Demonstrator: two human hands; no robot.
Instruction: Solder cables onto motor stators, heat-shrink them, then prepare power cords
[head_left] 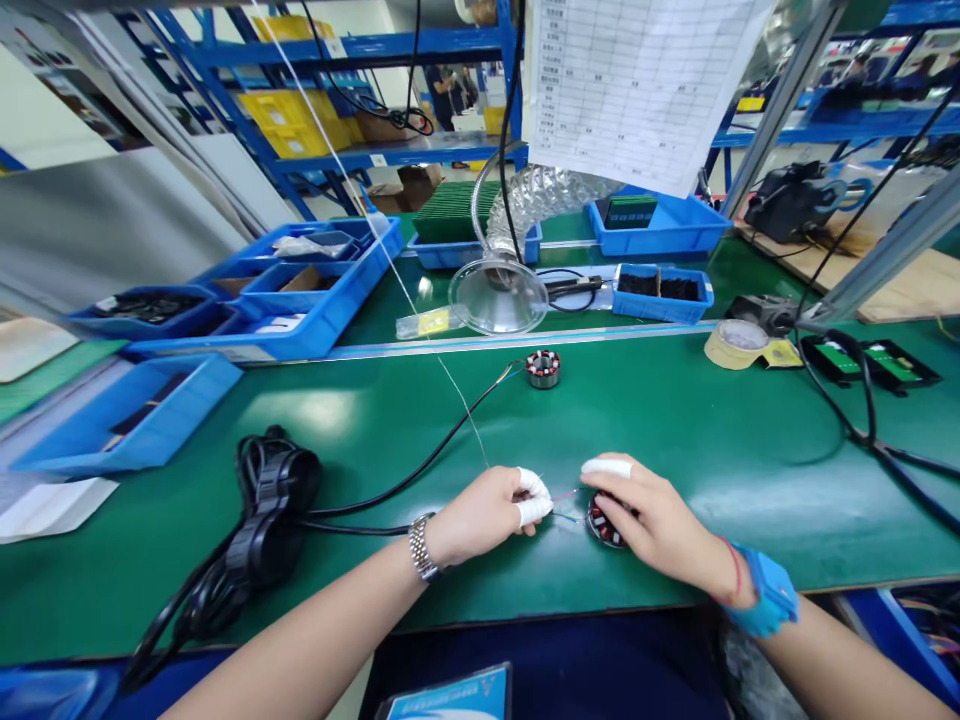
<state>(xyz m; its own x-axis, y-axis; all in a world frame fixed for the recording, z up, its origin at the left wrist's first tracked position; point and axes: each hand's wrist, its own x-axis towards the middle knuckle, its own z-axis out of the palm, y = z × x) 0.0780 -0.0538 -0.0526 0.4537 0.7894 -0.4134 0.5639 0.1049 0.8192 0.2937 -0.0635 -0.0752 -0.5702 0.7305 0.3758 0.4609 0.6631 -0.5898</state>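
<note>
My left hand point(499, 510), white finger cots on its fingertips, pinches thin coloured wires point(566, 516) beside the second motor stator. A thin silvery strand point(450, 375) slants down from above to this hand; whether the fingers grip it I cannot tell. My right hand point(660, 515), one fingertip covered in white, holds that stator point(602, 522) on the green bench, its fingers hiding part of the ring. A black cable point(360, 528) runs under my left wrist. Farther back, another motor stator point(544, 370) with red windings sits upright, its wires joined to a black cable point(435, 453).
A coiled black cable bundle point(266, 510) lies at left. Behind stand a clear fume funnel point(499, 297), a blue bin of black parts point(705, 296) and blue trays point(330, 335). Tape point(731, 345) and black cables point(870, 400) lie at right. A paper sheet point(637, 90) hangs overhead.
</note>
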